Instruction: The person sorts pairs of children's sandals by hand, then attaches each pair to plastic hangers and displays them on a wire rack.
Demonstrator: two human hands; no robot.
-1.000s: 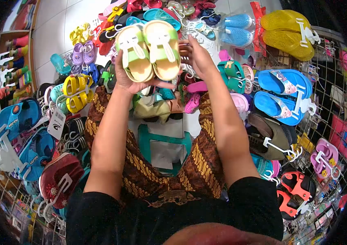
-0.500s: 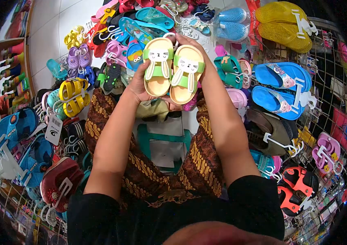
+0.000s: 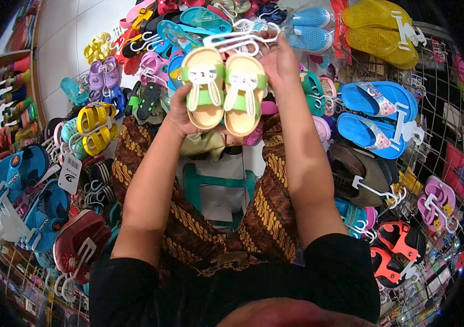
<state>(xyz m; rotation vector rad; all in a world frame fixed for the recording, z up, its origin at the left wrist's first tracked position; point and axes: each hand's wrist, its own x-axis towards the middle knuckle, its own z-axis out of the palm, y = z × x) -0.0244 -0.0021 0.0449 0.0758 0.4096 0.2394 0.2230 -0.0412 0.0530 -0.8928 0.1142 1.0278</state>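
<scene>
In my left hand [image 3: 180,111] is a pair of cream slide sandals [image 3: 205,117] with green straps and white rabbit faces. They are side by side, soles away from me and toes pointing up. My thumb presses the edge of the left sandal, and the other fingers are hidden behind. My right hand [image 3: 283,65] is off the sandals, above and to their right. Its fingers hold the hooked end of a white plastic shoe hanger [image 3: 232,39], which lies across just above the sandals' upper ends.
Piled footwear surrounds me on the tiled floor [image 3: 60,41]. Blue flip-flops [image 3: 376,101] and yellow sandals [image 3: 379,46] hang on a wire rack [image 3: 433,103] at right. Blue sandals [image 3: 22,166] hang at left. A green stool [image 3: 191,185] stands between my knees.
My right hand has left the right sandal's edge and moved up and right, with the white hanger now in view. The sandals have shifted slightly left, still in my left hand.
</scene>
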